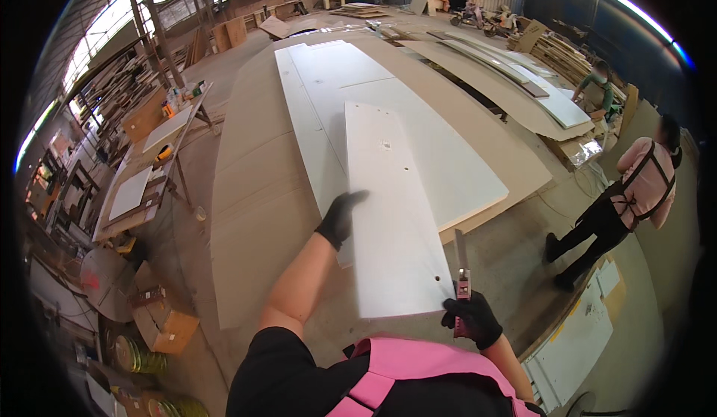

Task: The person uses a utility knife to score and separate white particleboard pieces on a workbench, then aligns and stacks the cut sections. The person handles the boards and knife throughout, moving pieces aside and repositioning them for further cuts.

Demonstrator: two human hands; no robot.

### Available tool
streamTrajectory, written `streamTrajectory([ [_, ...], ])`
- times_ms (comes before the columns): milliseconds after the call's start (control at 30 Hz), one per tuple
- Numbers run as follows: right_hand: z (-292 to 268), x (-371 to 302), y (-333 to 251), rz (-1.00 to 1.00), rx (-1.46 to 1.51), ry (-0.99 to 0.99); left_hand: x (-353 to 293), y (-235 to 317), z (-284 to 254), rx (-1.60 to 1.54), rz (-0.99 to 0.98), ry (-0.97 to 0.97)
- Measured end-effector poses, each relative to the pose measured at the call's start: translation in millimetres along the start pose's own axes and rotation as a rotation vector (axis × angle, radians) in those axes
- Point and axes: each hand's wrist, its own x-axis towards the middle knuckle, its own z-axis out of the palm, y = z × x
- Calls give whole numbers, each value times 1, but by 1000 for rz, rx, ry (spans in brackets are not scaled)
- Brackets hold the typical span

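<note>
A long white panel (392,215) with a few small dark holes lies tilted in front of me, its near end close to my body. My left hand (340,218), in a black glove, grips the panel's left edge, thumb on top and the other fingers hidden beneath. In my black-gloved right hand (476,320) is a pink utility knife (463,286), its long grey blade pointing away from me. That hand is at the panel's near right corner; whether it also bears the panel's weight is hard to tell. Larger white panels (441,156) lie stacked beyond.
Brown cardboard (250,170) lies under the stack. A side table (112,226) with tape and bottles stands left, near a cardboard box (166,316). One person in pink (638,170) stands at right; another person (597,92) is behind more panels (556,103). White boards (582,335) lean lower right.
</note>
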Motion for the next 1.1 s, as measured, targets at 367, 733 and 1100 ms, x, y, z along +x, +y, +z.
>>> streamTrajectory([
  [367, 3, 83, -29, 299, -147, -736, -83, 27, -43, 1123, -116, 503],
  [733, 6, 129, -38, 375, -74, -991, -187, -34, -7, 1181, -183, 752],
  [1100, -29, 128, -57, 156, -109, -770, -190, -22, -51, 1445, -32, 898],
])
